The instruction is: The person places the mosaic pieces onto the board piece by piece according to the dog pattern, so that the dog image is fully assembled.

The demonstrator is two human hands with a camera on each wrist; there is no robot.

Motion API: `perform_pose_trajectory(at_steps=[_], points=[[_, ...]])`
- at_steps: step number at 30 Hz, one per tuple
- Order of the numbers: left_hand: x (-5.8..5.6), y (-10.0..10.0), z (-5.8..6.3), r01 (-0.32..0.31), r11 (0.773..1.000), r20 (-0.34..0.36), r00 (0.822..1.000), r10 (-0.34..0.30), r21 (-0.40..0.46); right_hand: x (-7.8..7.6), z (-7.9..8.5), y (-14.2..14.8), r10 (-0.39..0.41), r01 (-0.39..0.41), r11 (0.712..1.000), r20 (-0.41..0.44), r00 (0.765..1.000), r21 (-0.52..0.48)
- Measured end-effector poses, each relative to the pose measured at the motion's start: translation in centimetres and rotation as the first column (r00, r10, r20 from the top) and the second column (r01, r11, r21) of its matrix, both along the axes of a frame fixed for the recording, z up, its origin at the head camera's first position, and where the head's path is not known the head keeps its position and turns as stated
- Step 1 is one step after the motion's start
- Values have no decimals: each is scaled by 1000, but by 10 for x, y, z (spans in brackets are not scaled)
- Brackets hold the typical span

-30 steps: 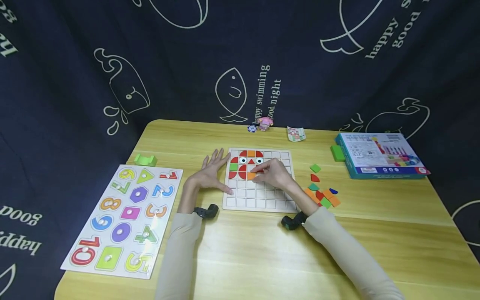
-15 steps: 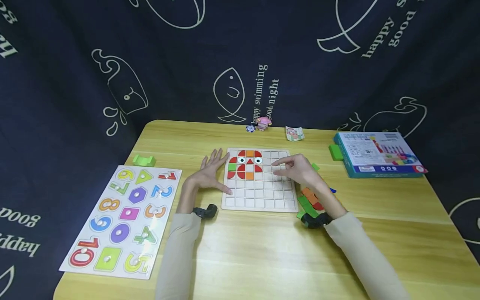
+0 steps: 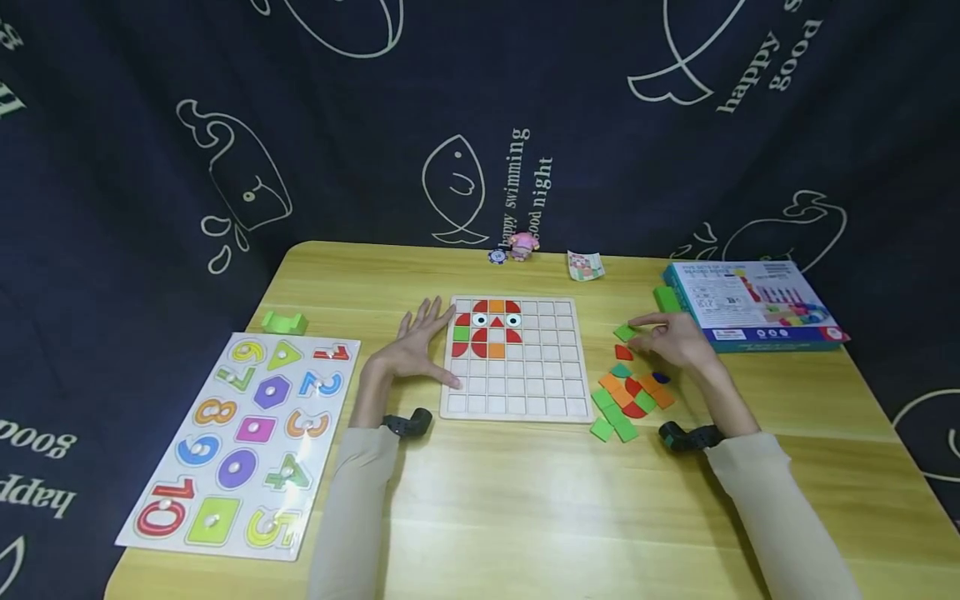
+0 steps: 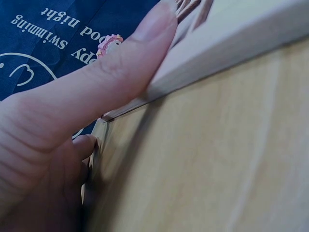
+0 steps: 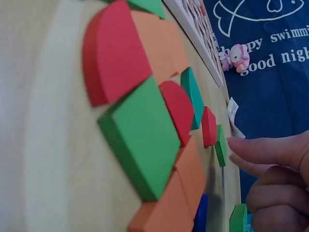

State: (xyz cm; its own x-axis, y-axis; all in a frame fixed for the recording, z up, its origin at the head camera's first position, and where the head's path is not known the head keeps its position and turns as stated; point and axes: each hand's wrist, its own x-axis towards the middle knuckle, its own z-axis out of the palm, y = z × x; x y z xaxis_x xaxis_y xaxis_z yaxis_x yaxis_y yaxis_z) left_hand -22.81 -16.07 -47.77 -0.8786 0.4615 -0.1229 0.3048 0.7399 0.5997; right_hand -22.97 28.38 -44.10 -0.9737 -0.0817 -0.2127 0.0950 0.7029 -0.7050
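Note:
My left hand [image 3: 408,346] rests along the left edge of the white gridded board [image 3: 525,392], fingers spread and thumb on the lower left rim. In the left wrist view the thumb [image 4: 116,67] lies against the board's edge. Red, orange and green tiles with two eye tiles [image 3: 513,320] form a face in the board's upper left. My right hand [image 3: 671,337] is to the right of the board, thumb and index finger apart beside a green square tile [image 3: 624,332]. A red quarter-round tile [image 3: 623,352] lies just below that tile.
Several loose green, orange and red tiles [image 3: 615,417] lie right of the board. A number puzzle board [image 3: 258,400] lies at left, with a green block [image 3: 285,322] behind it. A blue box [image 3: 757,304] stands at right. A pink figurine [image 3: 523,244] and picture card [image 3: 585,266] are at the back.
My right hand has left the orange tile in the face's bottom row and moved right, off the board, to the green square tile. The left hand stays at the board's edge.

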Motion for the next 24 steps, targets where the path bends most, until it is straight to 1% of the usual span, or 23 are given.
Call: perform_pose_trajectory(at_steps=[1,4,6,11,15,17,21,24], points=[[0,0,0,-1,1000,1,1000,1,2,0,-1,1,-9,9,1000,0,1000,6],[0,1,0,1,1000,3,1000,-1,6,1,-2,2,-2,2,1000,-10,1000,2],[0,1,0,5,1000,3,1000,-5,8,3,-3,2,-1,1,1000,-2,1000,-11],[0,-1,0,-1,1000,4,1000,1,1,8,-8,2,52,-51,998,31,998,-34],[0,-2,-1,-6,1000,6,1000,6,13,7,-13,-3,90,-88,995,31,996,-48],[0,-2,-1,-8,1000,7,1000,7,22,6,-14,-8,80,-80,996,23,996,-28],[0,-1,-1,-8,1000,6,1000,8,29,3,-12,-18,77,-76,995,-7,997,66],[0,0,-1,-5,999,9,1000,5,32,1,-8,-22,101,-101,991,4,995,87]])
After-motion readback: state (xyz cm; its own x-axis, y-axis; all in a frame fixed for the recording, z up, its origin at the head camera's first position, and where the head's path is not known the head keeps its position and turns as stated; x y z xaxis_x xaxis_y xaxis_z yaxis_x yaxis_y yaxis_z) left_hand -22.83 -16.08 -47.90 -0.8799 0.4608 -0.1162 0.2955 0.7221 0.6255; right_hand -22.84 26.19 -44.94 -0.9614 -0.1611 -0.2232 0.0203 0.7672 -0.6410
